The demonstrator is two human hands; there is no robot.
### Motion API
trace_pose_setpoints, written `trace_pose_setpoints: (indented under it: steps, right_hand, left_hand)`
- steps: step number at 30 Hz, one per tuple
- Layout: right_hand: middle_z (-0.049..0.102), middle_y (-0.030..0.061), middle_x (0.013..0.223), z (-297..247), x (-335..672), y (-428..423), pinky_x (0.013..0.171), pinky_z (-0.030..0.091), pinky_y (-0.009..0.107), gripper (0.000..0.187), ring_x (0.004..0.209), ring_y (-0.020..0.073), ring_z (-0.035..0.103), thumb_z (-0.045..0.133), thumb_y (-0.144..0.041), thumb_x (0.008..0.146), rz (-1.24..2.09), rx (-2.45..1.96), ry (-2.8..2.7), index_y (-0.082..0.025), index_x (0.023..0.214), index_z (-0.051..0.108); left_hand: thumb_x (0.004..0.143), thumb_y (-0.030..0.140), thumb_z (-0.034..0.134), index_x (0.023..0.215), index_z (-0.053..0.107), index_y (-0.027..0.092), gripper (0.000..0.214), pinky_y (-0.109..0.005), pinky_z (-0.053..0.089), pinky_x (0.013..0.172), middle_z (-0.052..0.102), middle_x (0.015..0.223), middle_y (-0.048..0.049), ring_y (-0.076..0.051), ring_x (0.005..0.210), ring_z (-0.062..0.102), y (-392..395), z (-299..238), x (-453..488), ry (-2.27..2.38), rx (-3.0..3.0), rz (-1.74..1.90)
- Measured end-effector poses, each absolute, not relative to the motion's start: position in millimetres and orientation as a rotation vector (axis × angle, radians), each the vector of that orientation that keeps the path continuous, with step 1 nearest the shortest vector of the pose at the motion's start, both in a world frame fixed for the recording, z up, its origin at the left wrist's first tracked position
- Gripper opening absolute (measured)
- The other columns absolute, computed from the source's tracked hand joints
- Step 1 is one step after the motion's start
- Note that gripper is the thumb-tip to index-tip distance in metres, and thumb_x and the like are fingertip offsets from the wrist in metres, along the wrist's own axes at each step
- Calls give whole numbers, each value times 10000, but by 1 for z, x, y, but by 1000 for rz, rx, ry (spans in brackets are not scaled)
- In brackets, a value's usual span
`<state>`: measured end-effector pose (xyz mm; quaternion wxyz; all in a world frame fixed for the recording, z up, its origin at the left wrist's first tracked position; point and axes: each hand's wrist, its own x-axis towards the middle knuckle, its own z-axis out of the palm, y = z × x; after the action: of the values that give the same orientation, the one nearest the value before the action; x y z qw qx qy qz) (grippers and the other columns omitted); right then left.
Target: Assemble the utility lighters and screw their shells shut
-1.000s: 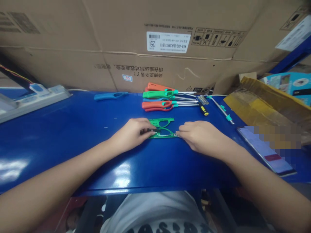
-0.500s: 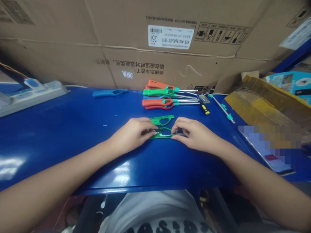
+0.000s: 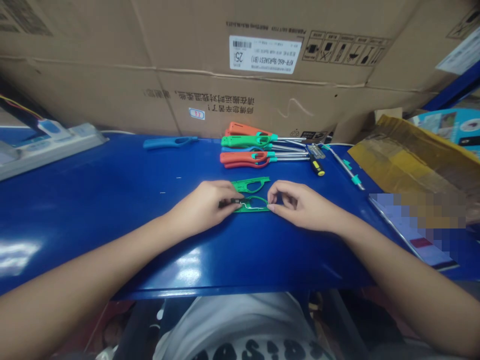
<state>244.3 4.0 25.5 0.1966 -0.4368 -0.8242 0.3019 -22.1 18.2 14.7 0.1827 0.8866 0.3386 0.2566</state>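
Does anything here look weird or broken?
The green casing looks split into halves, one between the left hand and right hand, unlike the lighters beyond. Also, the printing on the cardboard behind is upside down. I see no spill.

A white power strip (image 3: 73,145) lies left, a phone (image 3: 423,245) right, with printed cardboard (image 3: 112,80) standing behind.

Looped green casing half (image 3: 252,210) with black part (image 3: 235,201), pale wire (image 3: 246,205), matching half (image 3: 242,186) just beyond
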Motion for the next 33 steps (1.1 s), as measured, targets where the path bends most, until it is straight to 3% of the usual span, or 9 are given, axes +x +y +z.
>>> trace_pose_setpoints:
  steps: [4, 7, 15, 25, 33]
  right_hand:
    - [611, 7, 982, 30, 246, 1, 663, 413, 249, 139, 689, 97, 486, 610, -148, 862, 783, -1119, -2461, -218, 971, 662]
    - [609, 19, 1027, 31, 246, -1, 694, 417, 256, 151, 760, 112, 524, 601, -168, 887, 745, -1121, -2494, -226, 1003, 677]
    - [602, 9, 1018, 28, 244, -2, 723, 414, 255, 94, 827, 115, 548, 585, -239, 938, 712, -1131, -2496, -221, 974, 670]
    - [604, 4, 1001, 29, 242, -2, 704, 403, 256, 76, 815, 113, 552, 591, -231, 934, 687, -1143, -2502, -219, 949, 665]
    - [621, -5, 939, 26, 241, -2, 670, 373, 257, 97, 763, 111, 537, 585, -263, 950, 589, -1176, -2520, -209, 894, 644]
  left_hand:
    - [883, 218, 698, 1070, 795, 177, 214, -250, 564, 665, 758, 915, -55, -154, 707, 701, 20, 21, -26, 972, 2456, 659]
    - [918, 216, 654, 998, 809, 179, 178, -275, 573, 753, 774, 927, -58, -174, 788, 727, 22, 23, -27, 962, 2487, 655]
    - [963, 180, 611, 970, 800, 158, 190, -264, 555, 782, 762, 939, -61, -169, 834, 723, 21, 16, -26, 924, 2577, 653]
    - [993, 178, 518, 976, 757, 174, 240, -278, 567, 769, 710, 919, -70, -184, 836, 699, 7, 26, -22, 1078, 2850, 390]
    - [1003, 248, 535, 1035, 751, 186, 227, -311, 575, 745, 718, 996, -74, -215, 864, 708, 3, 31, -22, 1131, 2896, 250]
